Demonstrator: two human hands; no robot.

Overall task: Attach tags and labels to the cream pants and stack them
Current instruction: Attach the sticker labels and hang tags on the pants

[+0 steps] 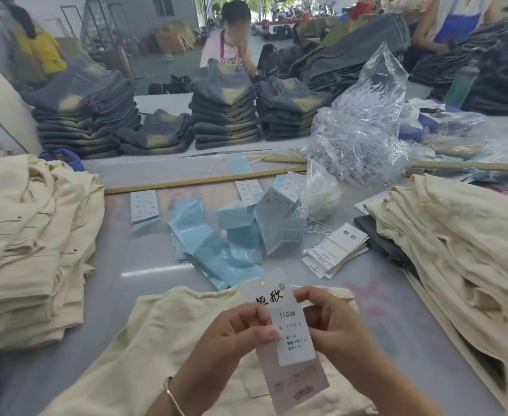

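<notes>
Tag point(288, 352) held upright over the pants point(162, 349) at the table's point(132, 259) near edge, pinched from both sides. Left hand point(237, 328) grips its left edge, thumb on the face; right hand point(334, 322) grips the right edge, fingers curled round the top corner. White sticker point(294, 337) reading "1103#" sits on the tag face. Bangle point(173, 397) on the left wrist.

Around: blue packs point(240, 232) scattered mid-table just beyond the pants, spare tags point(334, 250) right of them, string bag point(318, 193) behind. Cream stack point(27, 235) at the left edge, cream pile point(457, 241) at the right edge. Wooden ruler point(204, 180) lies across the table farther back, fastener bag point(364, 127) at far right. Jeans stacks point(225, 112) on the next table; person point(234, 40) behind them.

Open room: bare strips of table on both sides of the pants, between the cream heaps. Both forearms come in from the near edge, wrists angled inward.
</notes>
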